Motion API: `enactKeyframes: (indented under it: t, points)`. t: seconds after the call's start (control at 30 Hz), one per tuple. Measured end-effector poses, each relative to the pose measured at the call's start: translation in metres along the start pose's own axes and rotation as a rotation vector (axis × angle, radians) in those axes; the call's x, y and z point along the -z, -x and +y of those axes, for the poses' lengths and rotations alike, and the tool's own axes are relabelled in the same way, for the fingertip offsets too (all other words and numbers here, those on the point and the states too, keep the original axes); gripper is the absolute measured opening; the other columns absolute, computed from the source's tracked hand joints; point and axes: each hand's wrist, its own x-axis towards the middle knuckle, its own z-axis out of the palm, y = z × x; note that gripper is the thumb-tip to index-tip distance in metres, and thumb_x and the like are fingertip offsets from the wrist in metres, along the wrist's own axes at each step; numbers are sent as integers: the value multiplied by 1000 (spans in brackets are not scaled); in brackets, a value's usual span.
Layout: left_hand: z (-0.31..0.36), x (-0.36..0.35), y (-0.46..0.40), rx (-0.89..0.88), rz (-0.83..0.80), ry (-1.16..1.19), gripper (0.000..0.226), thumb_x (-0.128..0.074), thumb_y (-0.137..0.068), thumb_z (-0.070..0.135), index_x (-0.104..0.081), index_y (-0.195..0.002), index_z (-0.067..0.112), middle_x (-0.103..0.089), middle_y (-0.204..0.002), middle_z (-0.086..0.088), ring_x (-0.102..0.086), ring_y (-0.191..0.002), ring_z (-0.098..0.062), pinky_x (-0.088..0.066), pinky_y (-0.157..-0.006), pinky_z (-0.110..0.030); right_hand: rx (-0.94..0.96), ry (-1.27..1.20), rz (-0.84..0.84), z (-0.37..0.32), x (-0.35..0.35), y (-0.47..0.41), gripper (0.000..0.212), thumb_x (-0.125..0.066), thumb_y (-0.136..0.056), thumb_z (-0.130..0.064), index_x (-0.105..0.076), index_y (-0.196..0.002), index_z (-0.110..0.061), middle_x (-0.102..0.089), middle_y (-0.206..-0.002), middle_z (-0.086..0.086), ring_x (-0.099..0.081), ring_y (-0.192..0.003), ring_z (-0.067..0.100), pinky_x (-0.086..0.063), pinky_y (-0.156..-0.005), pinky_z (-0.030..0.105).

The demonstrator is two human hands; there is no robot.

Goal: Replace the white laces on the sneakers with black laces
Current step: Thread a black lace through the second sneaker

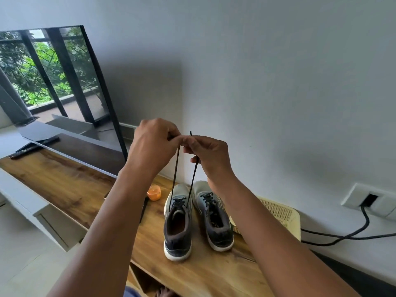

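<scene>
While your left hand [153, 144] and right hand [206, 154] are raised close together, fingertips nearly touching, each one's pinching an end of the black lace [176, 174]. Both strands drop straight down into the top eyelets of the left sneaker [177, 224], which sits on the wooden cabinet top [70, 189] just beside the right sneaker [214, 217], already laced black. Little orange jar [154, 193] is near the toes, TV [57, 82] off to your left.
</scene>
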Motion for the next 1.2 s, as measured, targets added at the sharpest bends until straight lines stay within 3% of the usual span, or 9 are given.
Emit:
enactKeyframes:
  t: [0.23, 0.4, 0.53, 0.63, 0.7, 0.8, 0.97, 1.1, 1.2]
  points:
    - [-7, -11, 0, 145, 104, 311, 8, -87, -86, 28, -84, -91, 22, -74, -68, 11, -72, -63, -5, -58, -62, -17, -23, -153, -7, 6, -13, -10, 19, -67, -101, -20, -78, -114, -10, -79, -102, 10, -76, -97, 24, -54, -74, 32]
    - [-21, -17, 1, 257, 66, 589, 8, -81, -91, 16, -82, -95, 23, -80, -82, 4, -77, -75, -14, -63, -70, -25, 22, -86, 3, 11, -14, -17, 18, -65, -102, -14, -79, -114, -13, -79, -95, 7, -75, -85, 19, -56, -69, 31]
    - [-25, -17, -2, 208, 24, 512, 27, -68, -99, 2, -80, -103, 26, -79, -88, 2, -76, -82, -12, -64, -78, -25, 50, -24, 25, 13, -13, -22, 18, -68, -100, -14, -80, -113, -9, -78, -86, 3, -68, -75, 14, -53, -63, 27]
    - [-23, -16, -1, 173, 59, 378, 26, -72, -97, 6, -80, -105, 29, -78, -87, 11, -74, -79, -2, -60, -75, -17, 65, 42, 27, 15, -13, -24, 14, -69, -99, -14, -82, -105, -12, -78, -83, 2, -69, -73, 12, -50, -58, 23]
    - [-19, -14, 1, 151, 78, 307, 26, -76, -95, 10, -78, -116, 25, -77, -89, 12, -73, -78, 2, -59, -76, -16, 85, 77, 15, 17, -13, -25, 14, -70, -98, -13, -83, -100, -16, -79, -83, 1, -71, -75, 16, -48, -57, 21]
    - [-13, -12, 1, 143, 44, 237, 45, -74, -96, 8, -66, -139, 20, -79, -95, 6, -74, -85, 0, -55, -82, -17, 123, 134, 10, 19, -15, -25, 15, -70, -98, -13, -83, -100, -19, -79, -82, -2, -74, -78, 17, -48, -59, 17]
    - [-4, -12, -2, 123, -17, 139, 56, -71, -97, 3, -56, -149, 15, -79, -102, -4, -75, -91, -12, -50, -84, -22, 216, 306, 72, 21, -16, -24, 14, -74, -95, -20, -84, -104, -22, -81, -90, -6, -75, -88, 10, -60, -83, 42]
    - [-6, -16, -2, 140, -7, 166, 50, -71, -97, 4, -60, -144, 18, -80, -101, -2, -75, -90, -10, -56, -87, -25, 300, 423, 115, 21, -19, -18, 16, -73, -96, -23, -83, -109, -24, -80, -99, -10, -72, -92, 2, -56, -85, 27]
    - [-12, -20, 0, 223, 7, 334, 44, -72, -97, 6, -63, -137, 21, -80, -91, 2, -77, -81, -8, -64, -86, -35, 334, 458, 146, 23, -19, -17, 17, -75, -96, -26, -83, -110, -22, -80, -99, -10, -71, -90, 1, -54, -80, 19]
